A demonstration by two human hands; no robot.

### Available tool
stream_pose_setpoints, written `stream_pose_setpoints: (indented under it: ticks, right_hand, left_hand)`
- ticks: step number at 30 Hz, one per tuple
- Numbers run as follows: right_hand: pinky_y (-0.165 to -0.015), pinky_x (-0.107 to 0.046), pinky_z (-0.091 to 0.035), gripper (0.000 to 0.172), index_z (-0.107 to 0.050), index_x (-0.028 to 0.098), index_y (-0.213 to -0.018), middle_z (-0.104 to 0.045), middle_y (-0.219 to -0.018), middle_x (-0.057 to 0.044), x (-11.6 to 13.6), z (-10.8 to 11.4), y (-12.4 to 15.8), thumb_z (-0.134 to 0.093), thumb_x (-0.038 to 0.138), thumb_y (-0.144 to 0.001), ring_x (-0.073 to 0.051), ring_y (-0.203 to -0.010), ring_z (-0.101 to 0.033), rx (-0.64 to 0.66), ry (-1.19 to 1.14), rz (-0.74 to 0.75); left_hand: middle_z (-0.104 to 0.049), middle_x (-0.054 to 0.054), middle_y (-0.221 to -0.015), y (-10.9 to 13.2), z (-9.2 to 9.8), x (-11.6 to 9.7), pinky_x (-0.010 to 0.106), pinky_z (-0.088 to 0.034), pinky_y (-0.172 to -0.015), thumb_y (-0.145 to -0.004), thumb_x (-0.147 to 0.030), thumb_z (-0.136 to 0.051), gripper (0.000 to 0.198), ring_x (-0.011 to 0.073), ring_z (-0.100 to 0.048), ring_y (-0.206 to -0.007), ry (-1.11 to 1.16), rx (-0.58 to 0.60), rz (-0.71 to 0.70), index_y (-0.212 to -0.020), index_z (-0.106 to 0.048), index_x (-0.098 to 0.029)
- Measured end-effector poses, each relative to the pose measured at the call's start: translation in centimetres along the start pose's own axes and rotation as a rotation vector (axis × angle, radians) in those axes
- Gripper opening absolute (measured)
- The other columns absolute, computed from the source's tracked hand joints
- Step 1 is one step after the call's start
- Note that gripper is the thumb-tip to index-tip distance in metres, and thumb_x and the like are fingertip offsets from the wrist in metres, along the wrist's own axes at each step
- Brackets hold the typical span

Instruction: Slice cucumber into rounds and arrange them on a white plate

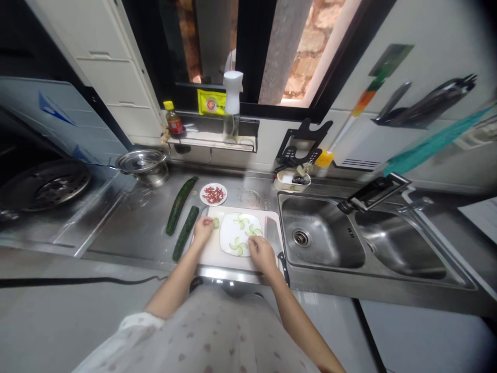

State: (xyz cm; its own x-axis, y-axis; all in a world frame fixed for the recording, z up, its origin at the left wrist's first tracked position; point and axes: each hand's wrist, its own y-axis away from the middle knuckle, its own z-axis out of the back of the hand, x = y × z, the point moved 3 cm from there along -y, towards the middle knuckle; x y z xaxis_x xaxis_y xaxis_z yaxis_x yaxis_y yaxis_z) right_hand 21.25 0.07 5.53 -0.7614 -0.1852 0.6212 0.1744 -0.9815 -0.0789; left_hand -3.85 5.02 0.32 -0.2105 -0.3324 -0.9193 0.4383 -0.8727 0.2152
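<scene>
A white square plate (224, 239) lies on a pale cutting board (212, 257). Thin cucumber slices (238, 246) are laid on it in small pinwheel clusters. At the plate's left side, my left hand (202, 231) is closed with its fingertips at a cucumber slice (216, 223). My right hand (263, 254) is over the plate's right edge, fingers pinched beside the right cluster (254, 231); whatever is between them is too small to make out. Right of the plate, a knife (272, 234) with a black handle rests on the board. Two whole cucumbers (185, 234) (180, 206) lie to the left.
A small dish (213, 194) of chopped red pieces sits behind the board. A lidded steel pot (144, 167) stands at the back left, near a stove burner (54, 189). To the right is a double sink (322, 233). Above hangs a shelf (202, 140) with bottles.
</scene>
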Motion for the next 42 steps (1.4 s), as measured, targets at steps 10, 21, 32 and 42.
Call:
stream_pose_setpoints:
  ticks: [10,21,32,42]
  right_hand:
    - [-0.079,-0.027,-0.044,0.024,-0.067,0.019,-0.090,-0.068,-0.091,-0.008,2.1,1.3,-1.8,-0.043,0.025,-0.090,-0.018,-0.087,-0.060,-0.040,-0.073,0.065]
    - [-0.088,-0.030,-0.040,0.020,-0.065,0.020,-0.101,-0.063,-0.096,-0.006,7.7,4.8,-5.2,-0.051,0.028,-0.090,-0.019,-0.095,-0.055,-0.085,-0.075,0.261]
    - [-0.083,-0.028,-0.039,0.014,-0.064,0.021,-0.090,-0.060,-0.092,-0.005,9.3,4.5,-5.7,-0.052,0.026,-0.091,-0.019,-0.093,-0.051,0.032,0.004,0.327]
    - [-0.083,-0.029,-0.038,0.012,-0.063,0.020,-0.087,-0.061,-0.090,-0.004,9.3,5.0,-5.8,-0.052,0.023,-0.090,-0.018,-0.090,-0.052,0.055,-0.026,0.323]
  left_hand:
    - [-0.067,0.003,-0.077,2.3,0.1,-4.8,0.025,-0.049,-0.067,-0.064,-0.031,-0.069,0.024,0.0154,-0.064,-0.075,0.248,0.081,-0.086,-0.082,-0.062,-0.016]
    - [-0.066,0.002,-0.081,5.6,-0.1,-8.9,0.026,-0.048,-0.075,-0.067,-0.027,-0.068,0.019,0.0144,-0.061,-0.078,0.245,0.245,-0.246,-0.081,-0.061,-0.016]
    - [-0.065,0.003,-0.080,7.2,-0.1,-11.0,0.027,-0.048,-0.076,-0.071,-0.029,-0.068,0.016,0.0151,-0.060,-0.078,0.159,0.282,-0.343,-0.080,-0.061,-0.017]
    - [-0.066,0.005,-0.094,7.4,0.0,-10.2,0.025,-0.048,-0.073,-0.071,-0.032,-0.069,0.030,0.0155,-0.062,-0.084,0.225,0.247,-0.291,-0.096,-0.061,-0.017]
